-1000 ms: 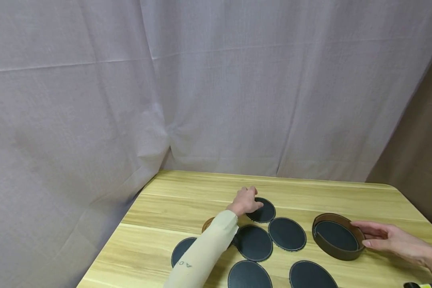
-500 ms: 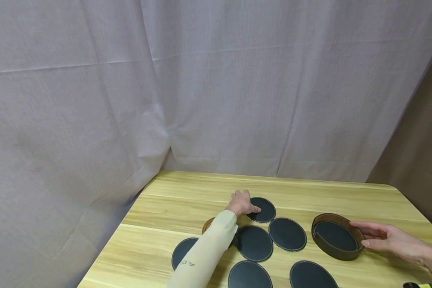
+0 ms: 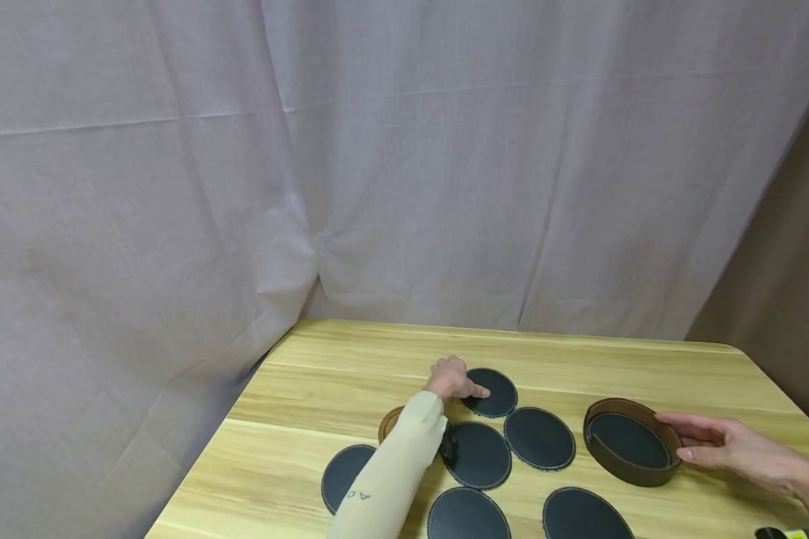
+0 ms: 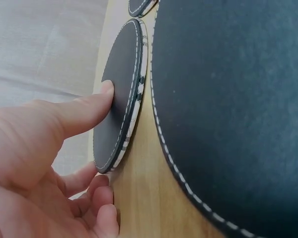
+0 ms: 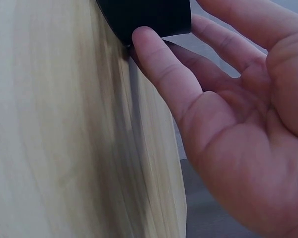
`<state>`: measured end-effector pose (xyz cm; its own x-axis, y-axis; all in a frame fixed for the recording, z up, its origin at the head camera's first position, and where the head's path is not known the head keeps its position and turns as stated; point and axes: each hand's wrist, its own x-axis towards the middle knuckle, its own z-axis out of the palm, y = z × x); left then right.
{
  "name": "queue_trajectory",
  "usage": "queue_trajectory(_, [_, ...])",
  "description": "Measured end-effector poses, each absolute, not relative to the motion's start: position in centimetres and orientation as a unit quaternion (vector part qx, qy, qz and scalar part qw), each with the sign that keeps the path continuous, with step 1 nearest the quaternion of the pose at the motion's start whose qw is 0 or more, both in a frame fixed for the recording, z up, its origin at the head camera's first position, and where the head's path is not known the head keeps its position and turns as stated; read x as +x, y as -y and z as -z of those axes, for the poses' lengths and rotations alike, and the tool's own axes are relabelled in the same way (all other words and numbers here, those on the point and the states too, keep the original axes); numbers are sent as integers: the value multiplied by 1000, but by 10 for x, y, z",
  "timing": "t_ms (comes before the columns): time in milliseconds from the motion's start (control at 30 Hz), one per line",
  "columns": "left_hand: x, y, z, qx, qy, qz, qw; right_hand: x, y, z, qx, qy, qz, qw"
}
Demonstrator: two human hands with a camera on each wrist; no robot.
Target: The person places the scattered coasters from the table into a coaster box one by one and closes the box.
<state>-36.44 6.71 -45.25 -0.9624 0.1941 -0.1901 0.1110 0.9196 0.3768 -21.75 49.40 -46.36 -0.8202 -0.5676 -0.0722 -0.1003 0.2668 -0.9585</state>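
Note:
In the head view, my left hand (image 3: 450, 378) reaches to the farthest black round coaster (image 3: 495, 389). In the left wrist view, the thumb (image 4: 92, 109) presses on that coaster's stitched face. The index fingertip touches its near edge, and the other fingers lie curled below on the table. My right hand (image 3: 735, 445) holds the right side of a round brown coaster holder (image 3: 630, 471), its thumb against the outer wall and its fingers at the rim. One black coaster (image 3: 630, 440) lies inside the holder. In the right wrist view, the fingers' hold behind the dark wall (image 5: 149, 15) is partly hidden.
Several more black coasters lie flat on the wooden table (image 3: 297, 419), including a near middle coaster (image 3: 468, 513) and a right front coaster (image 3: 583, 516). A brown round item (image 3: 389, 421) is partly hidden by my left sleeve (image 3: 394, 471). A grey curtain (image 3: 411, 187) hangs behind.
My left hand has drawn back slightly toward the left edge of the far coaster, its thumb staying on top. The right hand and the holder have hardly moved.

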Motion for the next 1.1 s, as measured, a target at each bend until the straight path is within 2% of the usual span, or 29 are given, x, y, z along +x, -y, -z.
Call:
queue_trajectory(333, [-358, -69, 456, 50, -948, -297, 101, -213, -495, 465, -220, -764, 570, 210])
queue_trajectory(833, [-361, -68, 446, 127, -925, -356, 24, -211, -496, 465, -213, -763, 571, 215])
queue_trajectory(1100, [-355, -65, 436, 133, -897, -422, 26, -214, -495, 466, -222, -766, 566, 211])
